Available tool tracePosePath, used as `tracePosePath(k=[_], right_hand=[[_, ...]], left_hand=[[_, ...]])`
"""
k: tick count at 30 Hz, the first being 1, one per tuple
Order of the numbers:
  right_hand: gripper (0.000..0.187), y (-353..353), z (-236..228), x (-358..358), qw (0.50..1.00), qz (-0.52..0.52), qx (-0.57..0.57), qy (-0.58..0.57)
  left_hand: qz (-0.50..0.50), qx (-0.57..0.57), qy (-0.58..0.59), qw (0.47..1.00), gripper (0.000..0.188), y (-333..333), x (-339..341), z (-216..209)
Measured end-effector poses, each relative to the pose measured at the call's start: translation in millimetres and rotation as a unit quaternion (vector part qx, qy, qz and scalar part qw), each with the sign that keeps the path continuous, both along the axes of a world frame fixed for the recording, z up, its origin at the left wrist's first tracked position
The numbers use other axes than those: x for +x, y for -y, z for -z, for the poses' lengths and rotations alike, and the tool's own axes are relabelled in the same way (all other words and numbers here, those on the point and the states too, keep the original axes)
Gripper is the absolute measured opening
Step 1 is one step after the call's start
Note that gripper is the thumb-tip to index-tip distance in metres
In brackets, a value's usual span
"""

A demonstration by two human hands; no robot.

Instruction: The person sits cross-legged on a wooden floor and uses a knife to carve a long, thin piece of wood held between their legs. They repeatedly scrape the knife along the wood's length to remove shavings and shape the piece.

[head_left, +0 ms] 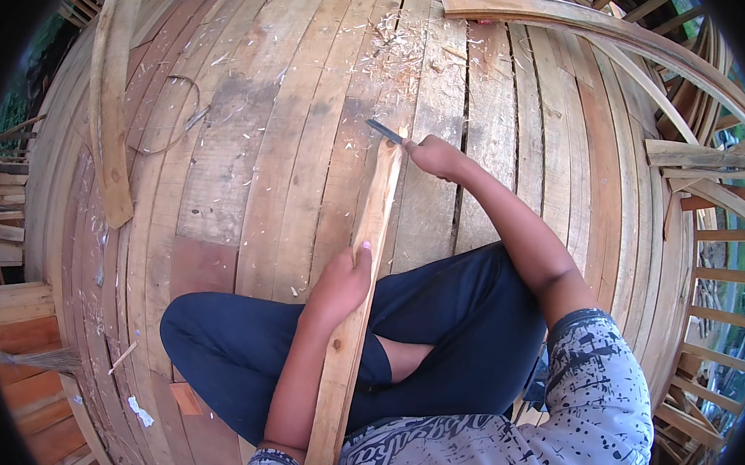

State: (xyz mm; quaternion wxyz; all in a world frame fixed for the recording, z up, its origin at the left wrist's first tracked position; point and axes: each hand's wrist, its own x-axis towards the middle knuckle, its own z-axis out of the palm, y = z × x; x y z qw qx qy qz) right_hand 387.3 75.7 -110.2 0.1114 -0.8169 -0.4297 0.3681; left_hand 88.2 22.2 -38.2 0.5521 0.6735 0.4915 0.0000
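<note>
Your left hand (pixel 339 287) wrapped around a long, pale tan wooden strip (pixel 353 326), a dark knot (pixel 338 345) just nearer you than that grip, your right hand (pixel 434 158) clenched on a dark, narrow-bladed knife (pixel 385 133), its blade angled at the strip's far end.

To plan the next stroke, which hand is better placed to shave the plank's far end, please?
Probably the right hand: it holds the knife there; the left hand grips the plank nearer the body.
</note>
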Motion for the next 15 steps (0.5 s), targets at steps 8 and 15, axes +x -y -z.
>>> tracePosePath(k=[8, 15], right_hand=[[0.063, 9, -15, -20, 0.983, -0.059, -0.076, -0.154], [0.08, 14, -38, -40, 0.998, -0.042, 0.004, -0.055]], left_hand=[[-0.04, -0.032, 0.032, 0.998, 0.058, 3, -6, 19], [-0.077, -0.119, 0.041, 0.989, 0.06, 0, -4, 15]])
